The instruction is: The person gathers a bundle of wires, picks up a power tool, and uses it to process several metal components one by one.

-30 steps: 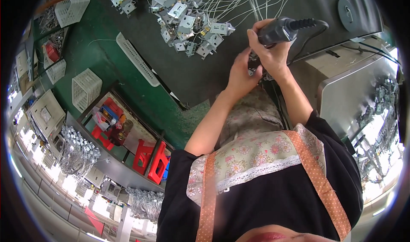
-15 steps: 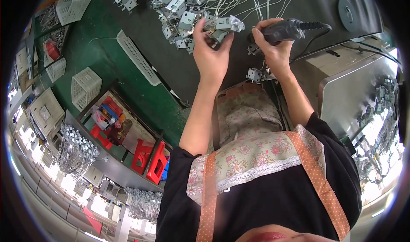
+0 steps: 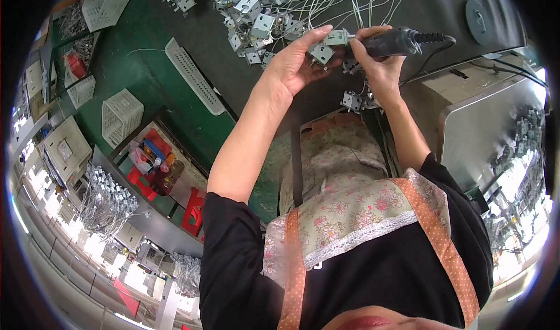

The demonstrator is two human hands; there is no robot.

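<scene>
tool gripped in right hand

Over the dark tabletop, I see a small, boxy bracket assembly of pale metal, punched with holes, tilted in the left fingers. A dark, corded handheld power tool points left at it, ribbed cord sleeve to the right; the tip is hidden.

One left hand and one right hand are holding one black corded tool and at least one metal fitting. One round grey disc is lying on one table. Three white crates are showing; piled fittings are overlapping beyond count.
</scene>
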